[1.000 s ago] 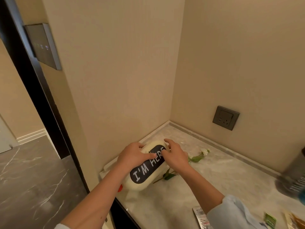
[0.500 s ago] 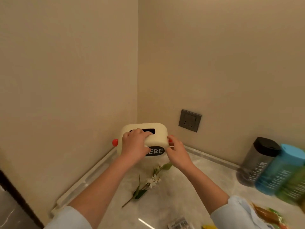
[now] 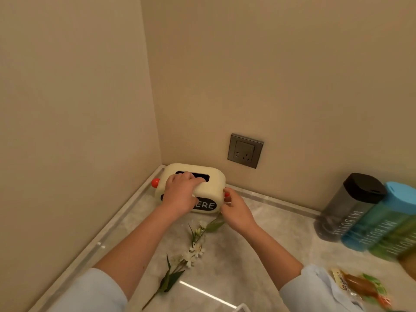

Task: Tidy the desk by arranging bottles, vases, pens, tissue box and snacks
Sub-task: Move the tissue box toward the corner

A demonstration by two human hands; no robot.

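Centrally, cream rounded plastic tissue box [image 3: 213, 184] w/ black top slot stands on grey marble desk top [image 3: 258, 255], in the corner just below dark grey wall socket [image 3: 245, 150]. Left hand [image 3: 180, 195]: fingers curled over the top, gripping box. Right hand [image 3: 236, 210]: fingertips pinching box's right end at a red knob. White-flowered stem [image 3: 195, 246] lies between forearms. Far right: grey black-lidded bottle [image 3: 346, 206], blue bottle [image 3: 382, 219] & green bottle [image 3: 396, 242] side by side; snack packet [image 3: 360, 284] nr. right sleeve.

Cream tissue box on grey marble

The tissue box [image 3: 210, 184] is cream with red knobs and a black label; bottles grey [image 3: 346, 206], blue [image 3: 382, 217]; desk [image 3: 258, 255] grey-veined.
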